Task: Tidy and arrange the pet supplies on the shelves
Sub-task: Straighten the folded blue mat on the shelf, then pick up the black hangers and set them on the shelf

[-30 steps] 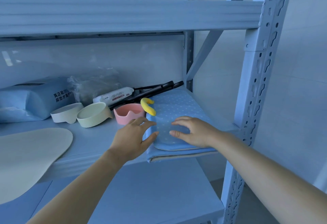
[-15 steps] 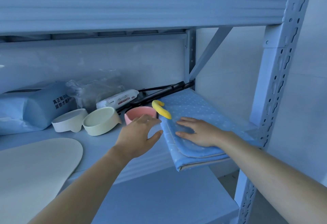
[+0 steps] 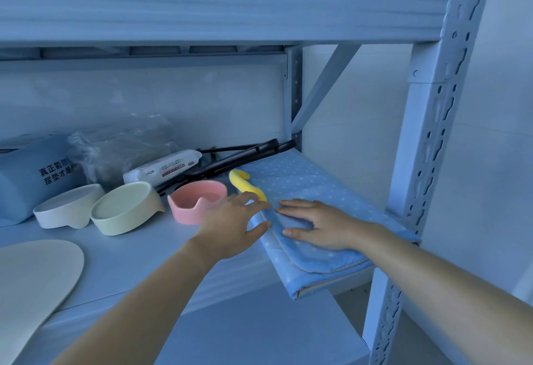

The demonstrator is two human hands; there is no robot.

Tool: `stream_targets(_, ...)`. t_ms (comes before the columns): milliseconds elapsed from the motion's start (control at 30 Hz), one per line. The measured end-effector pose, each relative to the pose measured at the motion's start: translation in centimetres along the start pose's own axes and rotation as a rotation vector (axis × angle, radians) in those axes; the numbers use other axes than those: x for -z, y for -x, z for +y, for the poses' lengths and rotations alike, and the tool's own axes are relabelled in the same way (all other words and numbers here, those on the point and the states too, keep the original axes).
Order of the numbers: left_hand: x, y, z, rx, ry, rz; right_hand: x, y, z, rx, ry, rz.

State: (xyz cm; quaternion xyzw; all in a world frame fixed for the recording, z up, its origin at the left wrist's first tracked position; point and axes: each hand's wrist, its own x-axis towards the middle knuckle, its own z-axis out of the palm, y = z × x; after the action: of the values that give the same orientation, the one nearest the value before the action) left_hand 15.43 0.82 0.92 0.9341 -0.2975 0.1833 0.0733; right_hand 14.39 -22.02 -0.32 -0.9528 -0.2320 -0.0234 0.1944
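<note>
A folded blue dotted pet mat (image 3: 305, 188) lies at the right end of the middle shelf (image 3: 138, 252), its front corner overhanging the edge. My right hand (image 3: 320, 227) rests flat on the mat, fingers spread. My left hand (image 3: 230, 223) hovers open at the mat's left edge, fingertips close to a yellow curved toy (image 3: 243, 184) lying on the mat. A pink bowl (image 3: 196, 201), a cream bowl (image 3: 125, 207) and a white bowl (image 3: 67, 206) stand in a row to the left.
Behind the bowls lie a wipes pack (image 3: 163, 167), black tongs (image 3: 242, 155), a clear plastic bag (image 3: 121, 148) and a blue pad package (image 3: 34, 180). A cream oval mat (image 3: 31, 281) sits front left. A steel upright (image 3: 415, 162) bounds the right; another shelf (image 3: 259, 327) lies below.
My left hand has let go of the mat's left edge and opened, hovering beside it. My right hand stays flat on the mat. The view has moved closer.
</note>
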Motion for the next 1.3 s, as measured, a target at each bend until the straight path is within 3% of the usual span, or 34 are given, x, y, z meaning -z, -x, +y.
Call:
stream_targets(100, -0.3, -0.6, 0.0, 0.012, -0.020, 0.004, 0.8, -0.4, 0.6, 0.008, -0.024, -0.007)
stream_targets(300, 0.7, -2.4, -1.0, 0.064, 0.037, 0.078, 3.8, -2.8, 1.9, 0.039, 0.001, 0.186)
stream_targets(633, 1.8, -4.6, -3.0, 0.259, 0.040, 0.247, 5.8, -9.0, 1.5, 0.198, 0.087, 0.347)
stream_targets(933, 3.0, -5.4, -6.4, 0.430, -0.048, 0.139, 6.4, -13.7, 0.9, 0.288, 0.287, 0.391)
stream_targets(1133, 3.0, -6.8, -9.9, 0.384, -0.055, 0.128, 5.6, -16.5, 0.7, 0.255, 0.374, 0.370)
stream_targets(1300, 2.6, -9.0, -12.4, 0.311, -0.047, 0.084, 5.5, -18.4, 0.7, 0.126, 0.446, 0.288)
